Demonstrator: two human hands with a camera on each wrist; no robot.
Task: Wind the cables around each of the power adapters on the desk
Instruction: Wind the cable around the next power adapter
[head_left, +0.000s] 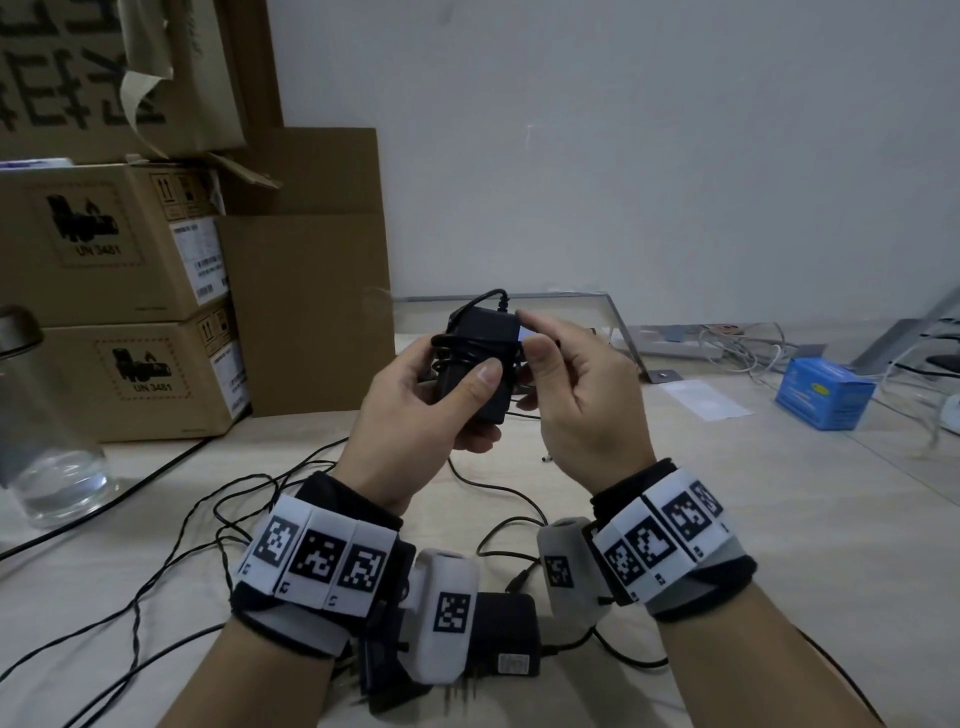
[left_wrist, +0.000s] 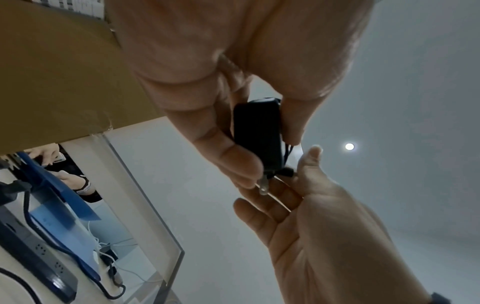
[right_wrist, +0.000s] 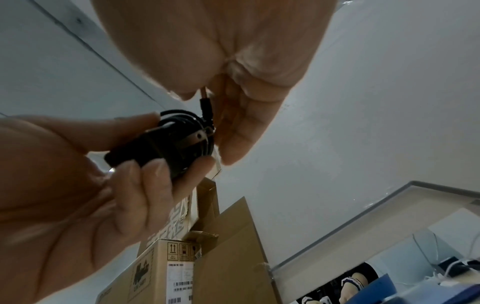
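My left hand (head_left: 462, 410) grips a black power adapter (head_left: 480, 353) above the desk, thumb on its front face. Its thin black cable (head_left: 467, 343) is wound round the body in several loops. My right hand (head_left: 535, 332) pinches the cable's plug end (right_wrist: 206, 108) at the adapter's right edge. The left wrist view shows the adapter (left_wrist: 258, 131) edge-on with a metal prong (left_wrist: 263, 188) pointing down. A second black adapter (head_left: 506, 639) lies on the desk under my wrists, its cable (head_left: 208, 519) loose and tangled across the desk.
Stacked cardboard boxes (head_left: 119, 249) fill the left side, with a glass bottle (head_left: 47, 441) in front. A clear acrylic stand (head_left: 613, 317) sits behind my hands. At the right are a blue box (head_left: 823, 392) and white cables (head_left: 743, 348).
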